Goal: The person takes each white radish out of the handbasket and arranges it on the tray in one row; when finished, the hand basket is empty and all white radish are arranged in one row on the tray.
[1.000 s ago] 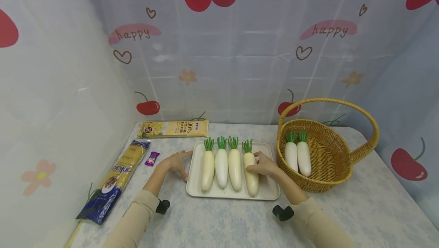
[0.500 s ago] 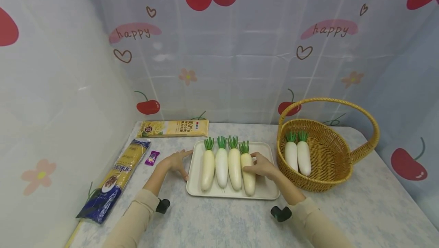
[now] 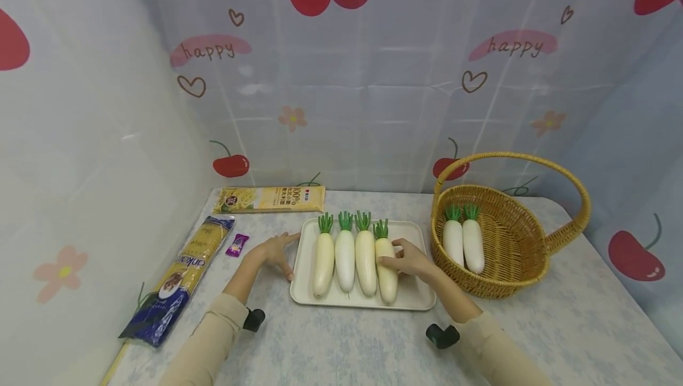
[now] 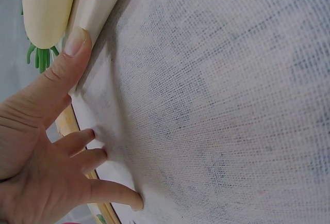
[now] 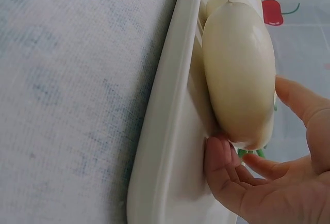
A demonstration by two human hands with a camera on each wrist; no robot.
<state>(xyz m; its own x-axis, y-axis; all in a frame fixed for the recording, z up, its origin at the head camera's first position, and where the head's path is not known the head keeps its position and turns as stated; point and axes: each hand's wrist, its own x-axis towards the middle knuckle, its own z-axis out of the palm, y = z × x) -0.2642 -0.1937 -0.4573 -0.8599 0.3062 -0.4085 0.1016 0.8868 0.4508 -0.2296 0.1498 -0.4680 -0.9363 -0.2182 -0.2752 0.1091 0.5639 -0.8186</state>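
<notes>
Several white radishes (image 3: 344, 261) with green tops lie side by side on a cream tray (image 3: 418, 300). My right hand (image 3: 412, 257) holds the rightmost radish (image 3: 386, 284), thumb over its top and fingers against its right side. In the right wrist view that radish (image 5: 240, 74) rests in the tray, with the curled fingers (image 5: 227, 170) at its side. At the tray's left edge my left hand (image 3: 274, 254) has its fingers spread. The left wrist view shows its thumb (image 4: 72, 53) touching the tray rim and the other fingertips near the tablecloth.
A wicker basket (image 3: 514, 249) with a tall handle stands right of the tray, holding two white radishes (image 3: 472, 246). Left of the tray lie a yellow pasta packet (image 3: 269, 200), a blue-and-gold pasta bag (image 3: 178, 279) and a small purple wrapped sweet (image 3: 237, 245). A printed curtain hangs behind.
My right hand has shifted the rightmost radish slightly left, up beside its neighbour, mostly in the first half second. The left hand has stayed at the tray's left edge.
</notes>
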